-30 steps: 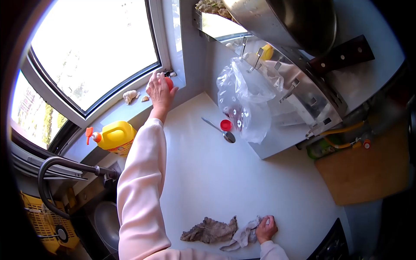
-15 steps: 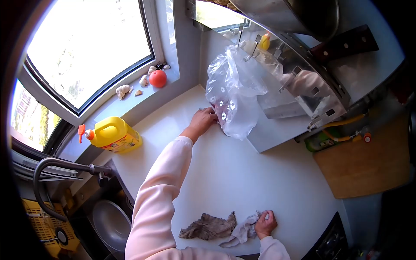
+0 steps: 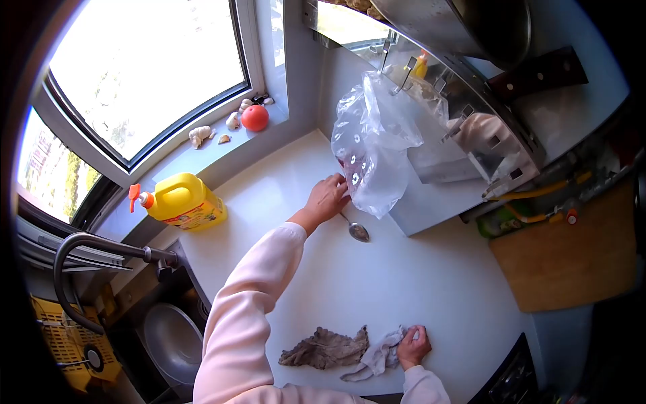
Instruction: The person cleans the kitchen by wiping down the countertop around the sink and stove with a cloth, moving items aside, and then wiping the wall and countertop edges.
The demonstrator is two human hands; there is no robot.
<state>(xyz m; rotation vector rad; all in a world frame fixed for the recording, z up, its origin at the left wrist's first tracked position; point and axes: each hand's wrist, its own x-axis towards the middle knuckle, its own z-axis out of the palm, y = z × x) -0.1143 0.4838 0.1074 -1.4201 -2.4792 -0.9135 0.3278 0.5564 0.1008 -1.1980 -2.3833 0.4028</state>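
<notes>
My left hand [image 3: 328, 196] reaches over the white counter, its fingers bunched over the handle of a metal spoon [image 3: 359, 232], just left of a hanging clear plastic bag [image 3: 383, 151]. What is under its fingertips is hidden, and the red cap seen before is out of sight. At the bottom right, my right hand [image 3: 413, 347] is closed on a light grey cloth [image 3: 379, 357]. A brown-grey cloth [image 3: 324, 348] lies beside that cloth. On the window sill a red tomato [image 3: 255, 118] sits near garlic [image 3: 200, 136].
A yellow bottle [image 3: 185, 202] with an orange pump stands left of my left arm, near the faucet [image 3: 101, 241] and a sink with a metal bowl [image 3: 173, 342]. At the right are a wooden board [image 3: 565, 252], a knife handle [image 3: 538, 74] and a rack with hooks.
My left hand has left the tomato on the sill and come down right to the spoon beside the plastic bag. My right hand has stayed on the light grey cloth.
</notes>
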